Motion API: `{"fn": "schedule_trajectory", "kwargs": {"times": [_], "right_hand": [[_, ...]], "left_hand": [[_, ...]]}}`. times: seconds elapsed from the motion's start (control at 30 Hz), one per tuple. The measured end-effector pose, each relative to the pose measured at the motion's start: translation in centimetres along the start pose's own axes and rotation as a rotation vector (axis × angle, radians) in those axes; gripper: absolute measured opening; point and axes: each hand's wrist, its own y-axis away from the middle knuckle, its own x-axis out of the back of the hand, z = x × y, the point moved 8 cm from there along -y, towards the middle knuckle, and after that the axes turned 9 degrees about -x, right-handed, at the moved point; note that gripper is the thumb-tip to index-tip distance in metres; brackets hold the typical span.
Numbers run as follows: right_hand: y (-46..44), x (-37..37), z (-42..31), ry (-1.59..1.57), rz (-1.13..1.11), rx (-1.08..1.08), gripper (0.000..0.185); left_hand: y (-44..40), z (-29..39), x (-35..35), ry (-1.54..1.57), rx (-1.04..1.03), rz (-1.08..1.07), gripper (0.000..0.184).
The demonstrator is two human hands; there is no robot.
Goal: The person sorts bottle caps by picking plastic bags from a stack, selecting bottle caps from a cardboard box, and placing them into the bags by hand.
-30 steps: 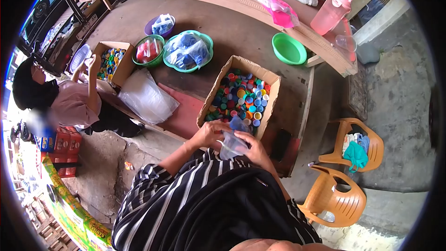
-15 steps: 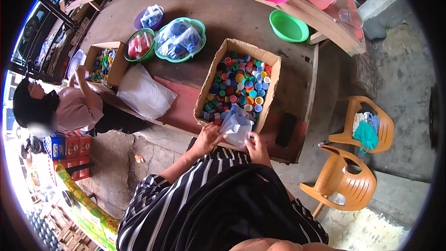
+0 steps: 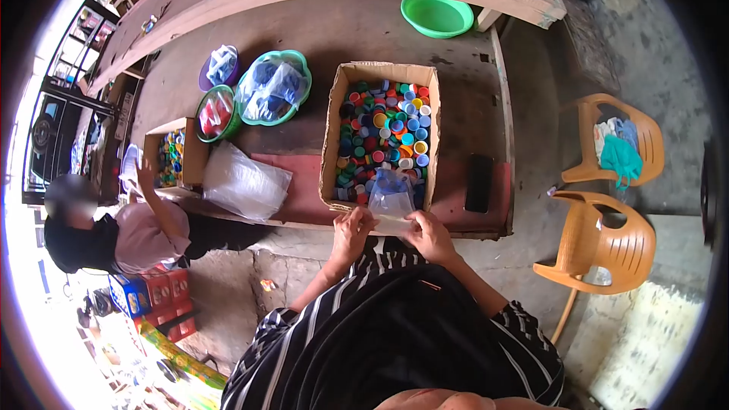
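My left hand (image 3: 354,234) and my right hand (image 3: 428,237) pinch the two sides of a clear plastic bag's edge. The bag (image 3: 392,202) stretches between them, with blue items at its far end. It lies over the near side of a cardboard box (image 3: 331,129) filled with bottle caps (image 3: 397,125) in many colours. Both hands are at the table's front edge, just in front of the box.
Left of the box lie a stack of clear bags (image 3: 244,182), a blue-green basin (image 3: 304,68), a green basket (image 3: 231,127) and a smaller caps box (image 3: 196,159). A co-worker (image 3: 152,235) sits at left. A phone (image 3: 478,182) and orange chairs (image 3: 607,247) are at right.
My hands have drawn the bag's near edge out straight between them, with its blue contents at the far end. The camera view has turned, shifting the scene.
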Motion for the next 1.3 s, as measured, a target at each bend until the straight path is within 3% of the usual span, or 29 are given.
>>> {"fn": "schedule_trajectory", "kwargs": {"times": [0.13, 0.23, 0.33, 0.47, 0.57, 0.67, 0.7, 0.8, 0.9, 1.0, 1.1, 1.3], "right_hand": [[0.5, 0.2, -0.8, 0.098, -0.016, 0.064, 0.024], [0.3, 0.7, -1.5, 0.152, 0.047, 0.157, 0.021], [-0.2, 0.4, -0.5, 0.054, 0.075, 0.213, 0.017], [-0.7, 1.0, 0.1, -0.028, 0.142, 0.16, 0.014], [-1.5, 0.6, 1.8, -0.269, 0.183, -0.068, 0.016], [-1.9, 0.1, 1.4, -0.119, 0.141, -0.062, 0.022], [-1.9, 0.4, 0.6, -0.054, 0.191, 0.041, 0.022], [-1.7, 0.3, 0.0, 0.04, 0.152, 0.077, 0.024], [-1.1, 0.4, -1.8, 0.154, 0.091, 0.198, 0.023], [-1.2, 0.1, -1.4, 0.201, 0.091, 0.181, 0.021], [-1.3, 0.6, -1.9, 0.288, 0.118, 0.214, 0.017], [-2.3, 0.3, -1.9, 0.403, 0.077, 0.287, 0.014]], "left_hand": [[-0.3, 3.0, 0.9, -0.14, -0.094, -0.043, 0.031], [0.0, 1.4, 0.3, -0.164, -0.074, -0.091, 0.031], [0.0, -1.0, 0.3, 0.108, 0.182, -0.1, 0.023], [-1.7, 2.7, 2.8, -0.05, -0.338, 0.117, 0.011], [-2.0, 0.2, 1.4, 0.074, -0.318, 0.084, 0.006], [-1.8, -1.2, 0.2, 0.122, -0.09, 0.088, 0.009], [-1.8, -1.3, 0.0, 0.091, -0.035, 0.101, 0.012], [-2.1, -1.9, -0.1, -0.108, 0.057, 0.129, 0.018], [-2.3, -1.5, -0.2, -0.204, 0.078, 0.027, 0.027], [-2.3, 2.7, 1.6, -0.342, -0.144, 0.15, 0.033], [-2.2, 6.4, 1.3, -0.385, -0.41, 0.071, 0.033], [-2.8, 0.0, -2.1, -0.322, -0.37, -0.162, 0.029]]}}
